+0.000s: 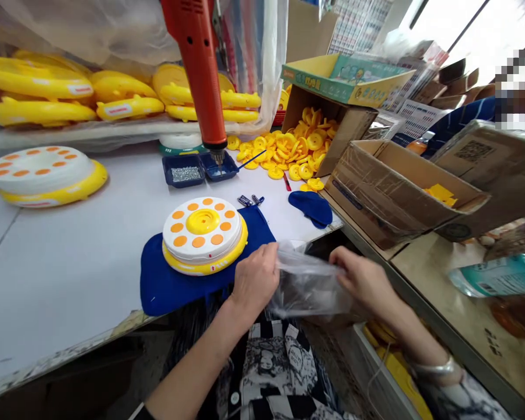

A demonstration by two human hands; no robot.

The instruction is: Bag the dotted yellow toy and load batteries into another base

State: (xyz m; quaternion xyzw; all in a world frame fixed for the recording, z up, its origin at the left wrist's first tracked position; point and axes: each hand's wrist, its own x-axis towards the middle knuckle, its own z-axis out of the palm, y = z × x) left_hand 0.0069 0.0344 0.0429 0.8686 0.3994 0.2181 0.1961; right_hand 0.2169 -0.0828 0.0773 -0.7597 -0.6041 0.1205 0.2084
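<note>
A clear plastic bag is stretched between my two hands, over my lap at the table's front edge. My left hand is closed on the bag's left end, just right of a round toy base. On the bag's right side, the fingers of my right hand are curled and grip it. That toy base, white on top with orange dots and a yellow centre and rim, rests on a blue cloth. Two small batteries lie behind it.
A red electric screwdriver hangs above a dark tray of screws. Yellow discs spill from a carton at the back. Another toy base sits left. An open cardboard box, a blue pad and a bottle are at right.
</note>
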